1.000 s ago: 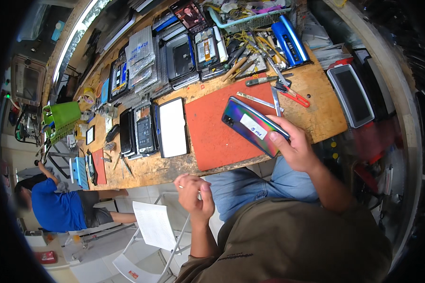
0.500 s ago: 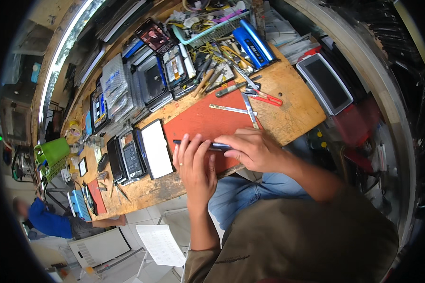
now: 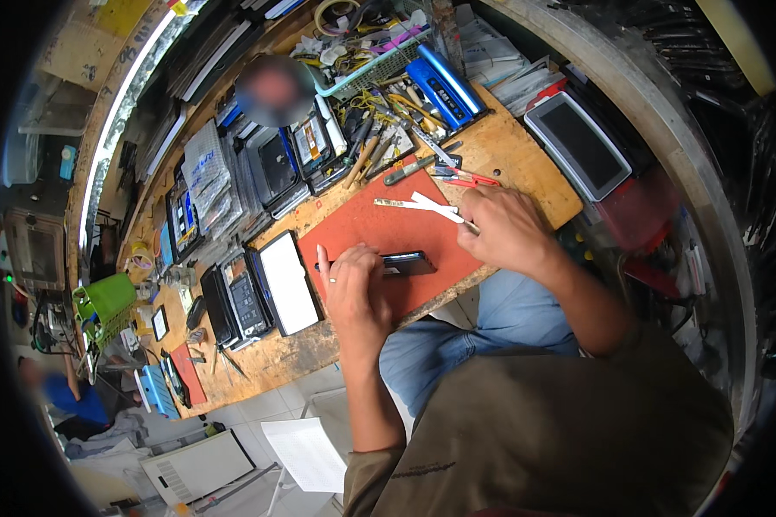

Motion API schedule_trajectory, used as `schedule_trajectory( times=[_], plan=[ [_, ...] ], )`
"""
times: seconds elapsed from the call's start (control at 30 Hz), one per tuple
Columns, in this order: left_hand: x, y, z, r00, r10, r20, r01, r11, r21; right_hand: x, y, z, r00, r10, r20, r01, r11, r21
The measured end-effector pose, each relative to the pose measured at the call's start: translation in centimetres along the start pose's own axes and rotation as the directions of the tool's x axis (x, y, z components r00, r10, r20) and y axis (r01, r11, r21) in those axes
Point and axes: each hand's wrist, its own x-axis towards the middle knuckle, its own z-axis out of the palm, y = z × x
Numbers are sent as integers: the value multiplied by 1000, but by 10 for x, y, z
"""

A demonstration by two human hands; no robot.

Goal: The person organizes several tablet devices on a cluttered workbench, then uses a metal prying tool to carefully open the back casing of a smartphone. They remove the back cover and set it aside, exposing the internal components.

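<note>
My left hand (image 3: 358, 280) is closed on a dark phone (image 3: 408, 264), which stands tilted on its long edge on the red mat (image 3: 345, 220). The fingers cover the phone's left part. At the mat's right side, my right hand (image 3: 509, 231) pinches the end of a thin, flat metal strip (image 3: 435, 205) that shines white. This strip crosses a second flat metal strip (image 3: 392, 203) lying on the mat. Just beyond my right hand lies a red-handled tool (image 3: 474, 179), and a green-handled knife (image 3: 401, 175) rests at the mat's far edge.
Left of the mat lie a white panel (image 3: 287, 284) and an opened device (image 3: 246, 297). Behind are bubble-wrapped parts (image 3: 211, 172), a teal basket (image 3: 379, 65) of cables and a blue device (image 3: 444, 90). A framed tablet (image 3: 578, 146) sits at right; a person in blue (image 3: 73, 396) is far left.
My right hand has left the phone, moved right and taken hold of a metal strip, which now lies at a different angle. My left hand still holds the phone, now tilted more upright.
</note>
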Motion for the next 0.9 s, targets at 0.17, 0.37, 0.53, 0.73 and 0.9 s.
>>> schedule_trajectory(
  times=[0.17, 0.37, 0.53, 0.73, 0.9],
  plan=[
    [1, 11, -1, 1000, 8, 19, -9, 1000, 30, 19, 0, -5, 988, -50, -147, 42, 998, -55],
    [1, 15, -5, 999, 30, 31, -31, 999, 32, 25, -25, 5, 982, -174, 73, 166, 980, 107],
    [-7, 22, -5, 993, -83, 85, 87, 995, -40, 25, -26, 15, 972, -228, 54, 230, 972, -40],
    [-10, 27, 8, 994, -106, 6, 106, 994, -35, 22, -25, 17, 974, -199, 107, 202, 979, -12],
    [-11, 23, 10, 994, -104, -19, 102, 990, -98, 23, -22, 19, 975, -171, 140, 173, 985, -3]
  ],
)
